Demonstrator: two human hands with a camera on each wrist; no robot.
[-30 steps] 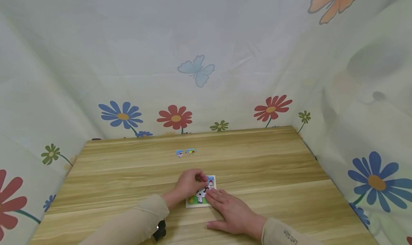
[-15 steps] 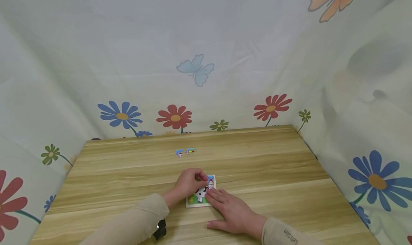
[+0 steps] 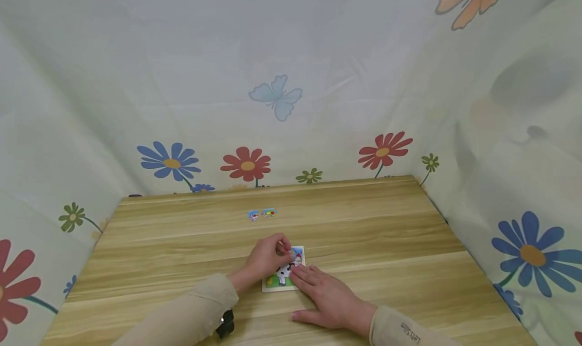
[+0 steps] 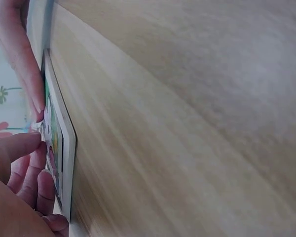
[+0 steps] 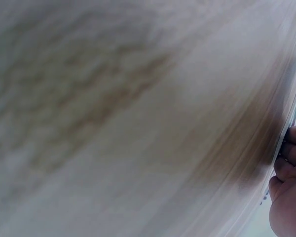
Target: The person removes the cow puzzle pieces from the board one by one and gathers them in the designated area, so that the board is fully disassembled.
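A small jigsaw puzzle in a pale-rimmed tray (image 3: pixel 283 281), with a cow on green grass, lies flat near the front middle of the table. My left hand (image 3: pixel 265 260) covers its upper left part, thumb and forefinger pinched together at the surface on a puzzle piece that they mostly hide. Flat on the puzzle's right side rests my right hand (image 3: pixel 331 299), fingers straight, fingertips on the picture, thumb out on the wood. In the left wrist view, both hands meet over the tray's raised edge (image 4: pixel 68 143). At the right wrist view's edge, curled fingers (image 5: pixel 288 160) show.
Two loose puzzle pieces, one with blue and pink (image 3: pixel 253 215) and one with yellow and red (image 3: pixel 269 212), lie beyond the hands on the wooden table (image 3: pixel 364 225). A flower-printed cloth (image 3: pixel 318 134) hangs behind and on both sides. A black device (image 3: pixel 226 325) sits under the left forearm.
Both hands keep almost the same place on the puzzle; the left fingers shift only slightly. The head view tilts a little. The loose pieces stay where they were.
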